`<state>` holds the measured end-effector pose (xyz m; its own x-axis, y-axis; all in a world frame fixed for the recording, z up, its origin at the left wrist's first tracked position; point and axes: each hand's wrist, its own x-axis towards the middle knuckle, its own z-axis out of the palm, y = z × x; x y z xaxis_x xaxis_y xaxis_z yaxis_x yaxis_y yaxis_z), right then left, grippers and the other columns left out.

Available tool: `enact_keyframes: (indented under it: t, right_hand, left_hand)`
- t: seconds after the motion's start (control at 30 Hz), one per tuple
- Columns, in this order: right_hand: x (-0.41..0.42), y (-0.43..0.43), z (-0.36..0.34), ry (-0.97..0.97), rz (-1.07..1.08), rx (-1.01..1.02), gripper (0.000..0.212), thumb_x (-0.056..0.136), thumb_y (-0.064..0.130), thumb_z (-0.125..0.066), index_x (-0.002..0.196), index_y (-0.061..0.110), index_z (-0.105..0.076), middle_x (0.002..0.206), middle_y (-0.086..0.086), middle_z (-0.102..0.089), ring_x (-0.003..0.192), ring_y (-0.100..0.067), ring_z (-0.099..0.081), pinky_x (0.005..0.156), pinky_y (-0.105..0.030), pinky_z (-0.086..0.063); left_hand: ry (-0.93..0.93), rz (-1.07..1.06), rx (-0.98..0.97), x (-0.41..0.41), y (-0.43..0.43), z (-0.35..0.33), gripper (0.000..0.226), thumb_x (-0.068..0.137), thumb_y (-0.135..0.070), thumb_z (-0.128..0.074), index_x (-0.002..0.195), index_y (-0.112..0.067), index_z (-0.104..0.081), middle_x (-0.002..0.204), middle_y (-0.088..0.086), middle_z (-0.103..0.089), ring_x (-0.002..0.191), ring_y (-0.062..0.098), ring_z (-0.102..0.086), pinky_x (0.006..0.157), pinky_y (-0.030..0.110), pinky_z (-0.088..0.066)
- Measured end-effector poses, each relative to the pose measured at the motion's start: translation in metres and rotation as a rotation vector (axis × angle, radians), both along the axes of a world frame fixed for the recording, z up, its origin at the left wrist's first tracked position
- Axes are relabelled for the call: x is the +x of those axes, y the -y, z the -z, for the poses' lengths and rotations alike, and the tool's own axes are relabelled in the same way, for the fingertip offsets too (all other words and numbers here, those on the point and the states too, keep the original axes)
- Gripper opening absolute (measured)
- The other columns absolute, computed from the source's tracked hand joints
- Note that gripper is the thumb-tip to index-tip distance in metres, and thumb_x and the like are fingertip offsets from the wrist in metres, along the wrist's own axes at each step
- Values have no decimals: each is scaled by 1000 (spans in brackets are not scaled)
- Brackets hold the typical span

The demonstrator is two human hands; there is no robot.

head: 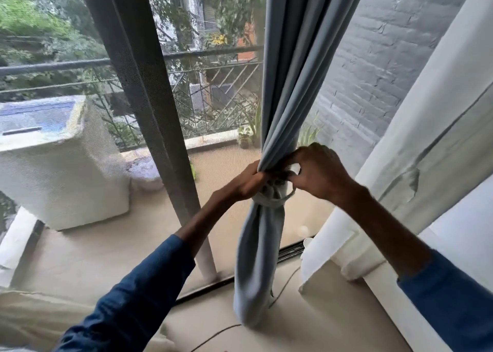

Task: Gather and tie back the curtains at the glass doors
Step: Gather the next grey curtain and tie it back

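A grey-blue curtain (296, 66) hangs in front of the glass door (221, 106), gathered into one bundle that bulges out below the waist (257, 258). A tie band of the same cloth (274, 199) wraps the bundle just under my hands. My left hand (246, 182) grips the gathered folds from the left side. From the right, my right hand (318, 170) pinches the band at the knot, fingers curled. Whether the knot is pulled tight is hidden between my fingers. A white curtain (416, 149) hangs at the right, loose.
A dark door frame post (149, 106) stands left of the bundle. Beyond the glass are a balcony with a white washing machine (56, 159), a railing and potted plants. A thin cord (282, 290) lies on the floor by the door track. A pale cushion or bedding sits at lower left.
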<state>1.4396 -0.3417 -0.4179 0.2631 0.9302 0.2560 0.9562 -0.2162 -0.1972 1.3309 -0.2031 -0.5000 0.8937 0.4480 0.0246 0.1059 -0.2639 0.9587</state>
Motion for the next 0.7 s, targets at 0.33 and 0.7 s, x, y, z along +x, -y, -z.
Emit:
enact_keyframes:
  t: [0.33,0.7]
  right_hand:
    - [-5,-13,5,44,-35,-392,12,87,9,-59,78,10,-66,66,3,-64,76,-32,-74,72,-34,-54]
    - [3,-6,10,-52,-9,-40,17,83,31,-71,99,33,-79,97,3,-79,92,-22,-72,82,-33,-56]
  left_hand:
    - [-30,70,92,4,2,6,41,78,-14,-47,111,5,-61,107,18,-66,91,12,-62,84,36,-53]
    - [-9,-27,91,8,-16,10,25,84,-18,-48,103,-10,-62,89,-3,-65,86,13,-59,76,31,-50]
